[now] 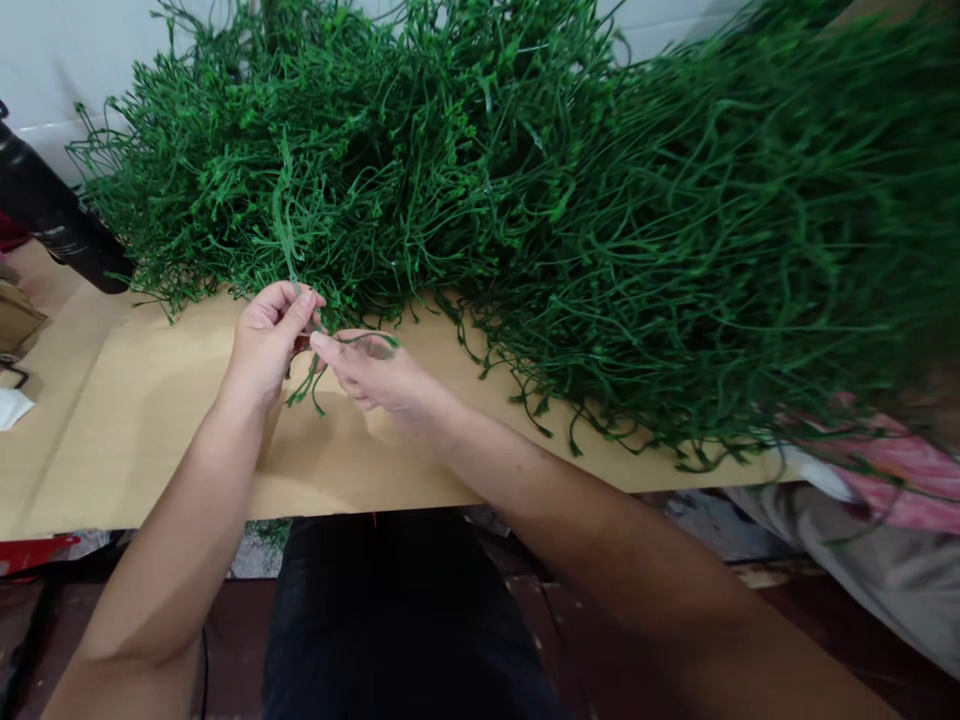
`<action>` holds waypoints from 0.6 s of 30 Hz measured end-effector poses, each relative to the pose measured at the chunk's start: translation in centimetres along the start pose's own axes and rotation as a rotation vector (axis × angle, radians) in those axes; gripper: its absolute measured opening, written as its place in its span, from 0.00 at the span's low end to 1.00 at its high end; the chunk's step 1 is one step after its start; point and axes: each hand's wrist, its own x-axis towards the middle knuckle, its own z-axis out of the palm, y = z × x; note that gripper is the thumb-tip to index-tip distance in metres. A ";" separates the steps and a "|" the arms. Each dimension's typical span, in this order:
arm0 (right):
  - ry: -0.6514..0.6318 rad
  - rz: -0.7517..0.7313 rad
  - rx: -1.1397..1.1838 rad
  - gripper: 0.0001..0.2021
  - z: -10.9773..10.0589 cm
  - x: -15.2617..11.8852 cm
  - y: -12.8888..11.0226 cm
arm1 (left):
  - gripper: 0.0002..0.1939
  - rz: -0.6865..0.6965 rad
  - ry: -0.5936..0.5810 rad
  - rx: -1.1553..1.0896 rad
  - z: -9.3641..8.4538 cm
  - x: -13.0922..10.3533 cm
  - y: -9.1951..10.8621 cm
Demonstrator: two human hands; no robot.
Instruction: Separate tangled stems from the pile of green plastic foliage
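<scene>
My left hand (274, 325) pinches a small bunch of green plastic stems (287, 235) between thumb and fingers. The bunch points up toward the pile, and its lower ends hang below my fingers. Close beside it, my right hand (371, 368) is closed, thumb and forefinger pressed together on a thin green stem (375, 339) that curves over the hand. Both sets of fingertips nearly meet. Just beyond them rises a large heap of artificial green stems (450, 170) with small budded tips.
The heap covers the back and right of the cardboard-coloured table (150, 400). A black bottle (56, 205) leans at the left. White paper (13, 408) lies at the left edge. At the right are a pink patterned cloth (911, 470) and another person's grey-clad leg (862, 560).
</scene>
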 end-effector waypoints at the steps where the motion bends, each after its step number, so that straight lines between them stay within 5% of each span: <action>1: -0.004 0.010 0.012 0.15 0.0 -0.1 -0.1 | 0.10 0.014 0.000 -0.002 0.0 0.0 0.0; 8: 0.063 -0.095 0.078 0.19 -0.2 0.2 0.8 | 0.10 0.008 0.035 0.046 0.2 -0.2 0.2; 18: 0.123 -0.032 0.185 0.14 -0.2 0.4 0.7 | 0.10 -0.011 0.038 0.016 0.0 -0.3 0.4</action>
